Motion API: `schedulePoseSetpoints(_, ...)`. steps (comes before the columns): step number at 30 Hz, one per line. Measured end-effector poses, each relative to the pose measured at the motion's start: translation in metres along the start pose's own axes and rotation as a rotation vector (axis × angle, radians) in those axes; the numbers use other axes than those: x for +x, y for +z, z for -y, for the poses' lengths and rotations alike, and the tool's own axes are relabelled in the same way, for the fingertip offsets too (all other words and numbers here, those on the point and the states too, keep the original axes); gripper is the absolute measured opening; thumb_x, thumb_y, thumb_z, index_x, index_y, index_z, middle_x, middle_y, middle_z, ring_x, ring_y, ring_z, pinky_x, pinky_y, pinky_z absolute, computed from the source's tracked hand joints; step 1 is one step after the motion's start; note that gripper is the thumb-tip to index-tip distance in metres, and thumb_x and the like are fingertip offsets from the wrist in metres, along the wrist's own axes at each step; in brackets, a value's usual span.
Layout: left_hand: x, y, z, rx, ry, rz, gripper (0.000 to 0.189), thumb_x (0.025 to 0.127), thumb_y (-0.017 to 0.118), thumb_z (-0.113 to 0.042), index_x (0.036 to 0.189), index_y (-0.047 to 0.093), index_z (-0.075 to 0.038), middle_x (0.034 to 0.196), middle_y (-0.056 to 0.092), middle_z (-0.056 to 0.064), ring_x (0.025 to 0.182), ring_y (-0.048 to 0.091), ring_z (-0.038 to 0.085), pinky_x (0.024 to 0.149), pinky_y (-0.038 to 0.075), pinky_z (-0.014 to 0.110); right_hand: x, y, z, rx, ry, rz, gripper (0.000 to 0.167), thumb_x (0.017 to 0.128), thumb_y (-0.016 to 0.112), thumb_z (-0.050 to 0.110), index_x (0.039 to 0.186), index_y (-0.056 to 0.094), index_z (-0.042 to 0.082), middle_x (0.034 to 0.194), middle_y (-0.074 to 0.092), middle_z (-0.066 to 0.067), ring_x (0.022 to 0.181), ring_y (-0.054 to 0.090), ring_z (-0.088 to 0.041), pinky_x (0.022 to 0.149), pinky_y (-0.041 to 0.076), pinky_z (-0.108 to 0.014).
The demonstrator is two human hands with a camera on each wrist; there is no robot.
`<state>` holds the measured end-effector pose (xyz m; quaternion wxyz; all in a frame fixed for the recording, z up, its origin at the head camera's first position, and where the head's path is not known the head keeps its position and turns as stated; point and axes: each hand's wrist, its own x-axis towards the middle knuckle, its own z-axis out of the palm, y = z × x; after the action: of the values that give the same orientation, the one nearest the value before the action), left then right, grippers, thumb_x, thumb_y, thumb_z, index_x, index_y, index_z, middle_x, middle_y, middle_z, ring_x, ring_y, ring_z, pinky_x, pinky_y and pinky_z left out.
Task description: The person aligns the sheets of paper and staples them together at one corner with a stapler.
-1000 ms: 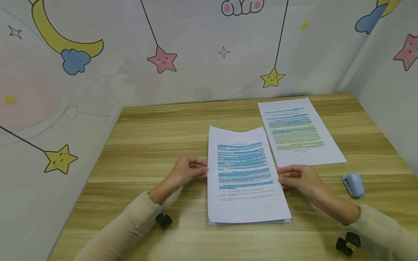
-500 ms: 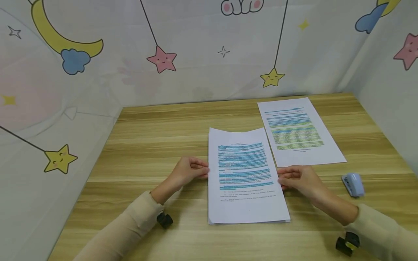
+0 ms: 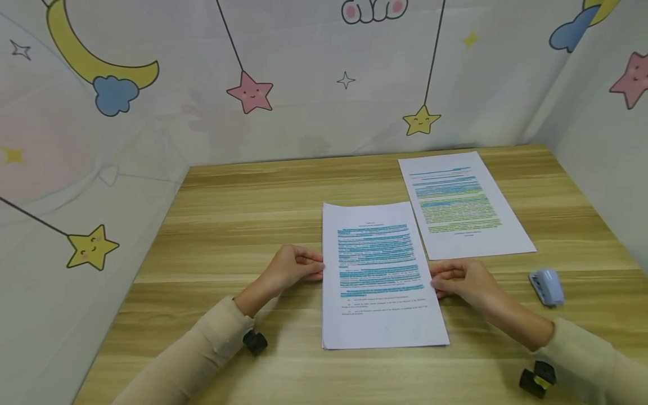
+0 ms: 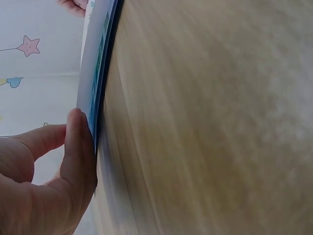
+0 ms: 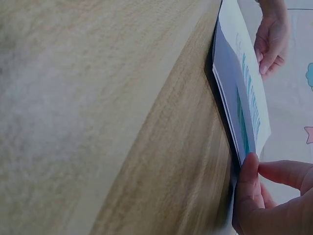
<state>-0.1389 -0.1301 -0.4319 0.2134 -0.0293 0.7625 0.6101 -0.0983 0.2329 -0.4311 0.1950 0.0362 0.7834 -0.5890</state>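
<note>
A stack of printed paper sheets (image 3: 382, 332), its top page highlighted in blue, lies in front of me on the wooden table. My left hand (image 3: 293, 267) holds the stack's left edge between thumb and fingertips. At the opposite edge, a little lower, my right hand (image 3: 466, 278) grips it the same way. In the right wrist view the stack (image 5: 232, 93) shows a gap between its upper and lower sheets near my right fingertips (image 5: 250, 164). The left wrist view has my left fingertips (image 4: 74, 117) against the paper edge. The undersides of the sheets are hidden.
One separate sheet (image 3: 473, 244), highlighted in blue and green, lies beyond the stack to the right. A small pale-blue stapler (image 3: 548, 287) rests on the table (image 3: 228, 225) right of my right hand. A patterned white curtain (image 3: 304, 50) borders the table's back and sides.
The stack's far edge, curved and dipping in the middle before, is now lower and nearly straight. Its near edges line up more closely. Both hands stay almost in place.
</note>
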Motion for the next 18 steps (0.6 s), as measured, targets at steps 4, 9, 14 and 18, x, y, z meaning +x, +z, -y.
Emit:
schedulePoseSetpoints(4, 0.001, 0.000, 0.001, -0.002, -0.013, 0.002, 0.017, 0.088, 0.071, 0.007, 0.104, 0.068, 0.012, 0.087, 0.072, 0.017, 0.073, 0.072, 0.019, 0.074, 0.062, 0.033, 0.000, -0.001, -0.001, 0.004, 0.005, -0.003, 0.036, 0.092, 0.069, -0.001, 0.122, 0.057, -0.018, 0.095, 0.071, -0.014, 0.079, 0.068, -0.019, 0.070, 0.062, -0.031)
schedulePoseSetpoints(9, 0.002, 0.000, 0.002, 0.009, -0.033, 0.005, 0.016, 0.089, 0.071, 0.006, 0.104, 0.068, 0.011, 0.086, 0.072, 0.016, 0.074, 0.072, 0.019, 0.073, 0.062, 0.033, -0.001, -0.003, -0.003, 0.017, -0.009, -0.005, 0.033, 0.092, 0.067, -0.004, 0.119, 0.056, -0.020, 0.092, 0.071, -0.013, 0.076, 0.069, -0.018, 0.070, 0.062, -0.031)
schedulePoseSetpoints(14, 0.001, -0.001, 0.001, 0.026, -0.056, 0.009, 0.016, 0.089, 0.071, 0.005, 0.104, 0.069, 0.011, 0.087, 0.072, 0.015, 0.075, 0.072, 0.019, 0.073, 0.062, 0.033, -0.002, -0.005, -0.003, 0.026, -0.018, 0.011, 0.032, 0.092, 0.067, -0.004, 0.118, 0.056, -0.020, 0.091, 0.071, -0.013, 0.075, 0.069, -0.018, 0.070, 0.062, -0.031)
schedulePoseSetpoints(18, 0.002, -0.004, 0.001, 0.032, -0.061, 0.028, 0.016, 0.091, 0.069, 0.004, 0.105, 0.068, 0.012, 0.089, 0.072, 0.016, 0.076, 0.072, 0.020, 0.073, 0.062, 0.033, -0.002, -0.011, -0.001, 0.011, -0.035, 0.023, 0.033, 0.092, 0.068, -0.002, 0.117, 0.057, -0.020, 0.094, 0.071, -0.015, 0.076, 0.070, -0.020, 0.071, 0.062, -0.032)
